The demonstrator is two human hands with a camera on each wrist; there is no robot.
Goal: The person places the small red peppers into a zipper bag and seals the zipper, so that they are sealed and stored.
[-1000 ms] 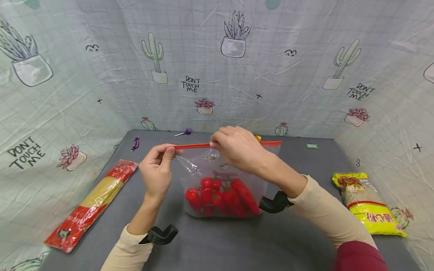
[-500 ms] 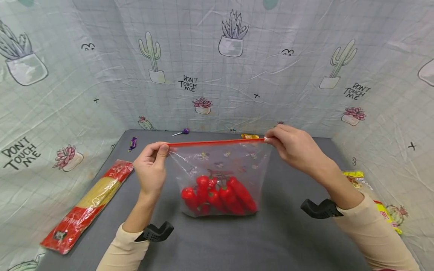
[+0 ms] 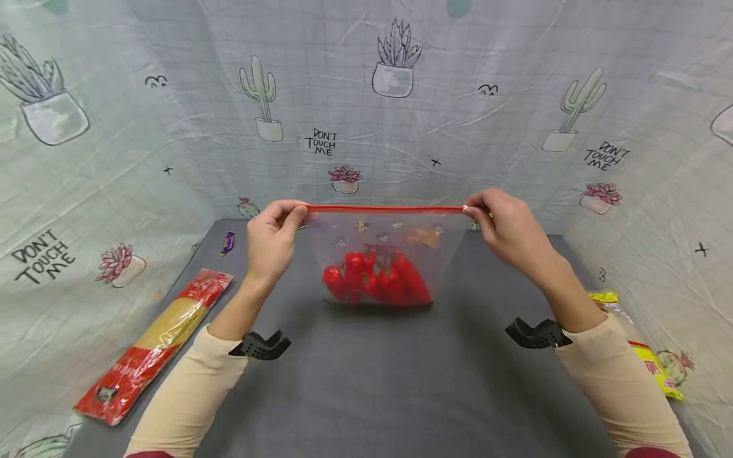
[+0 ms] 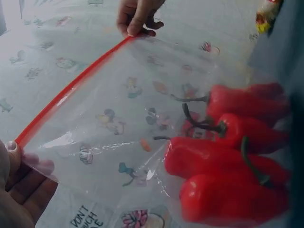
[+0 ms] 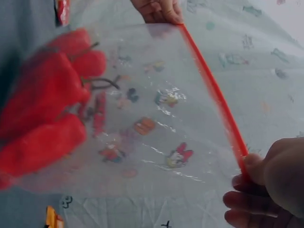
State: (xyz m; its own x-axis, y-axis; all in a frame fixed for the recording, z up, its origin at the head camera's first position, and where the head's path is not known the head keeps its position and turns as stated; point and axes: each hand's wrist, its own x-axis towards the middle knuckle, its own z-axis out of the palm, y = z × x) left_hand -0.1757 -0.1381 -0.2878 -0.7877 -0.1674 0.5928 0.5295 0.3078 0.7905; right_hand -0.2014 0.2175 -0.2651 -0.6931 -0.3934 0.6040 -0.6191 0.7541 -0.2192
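A clear zip bag (image 3: 378, 229) with small printed figures and a red zip strip (image 3: 383, 208) hangs between both hands in the head view. Several red peppers (image 3: 389, 280) with green stems lie in its bottom. My left hand (image 3: 272, 238) pinches the top left corner between thumb and fingers. At the top right corner, my right hand (image 3: 506, 229) pinches the end of the strip, where a small white piece shows. The strip runs straight and taut between them. Both wrist views show the peppers (image 4: 228, 152) through the film.
On the left of the grey table (image 3: 366, 381) lies a red and yellow noodle pack (image 3: 154, 346), with a purple candy (image 3: 228, 243) behind it. A yellow pack (image 3: 647, 356) at the right is partly hidden by my arm. A patterned curtain (image 3: 366, 114) encloses the table.
My right hand has slid rightward along the red strip to the bag's far corner. Since then both hands have raised the bag and moved it away from me, peppers inside.
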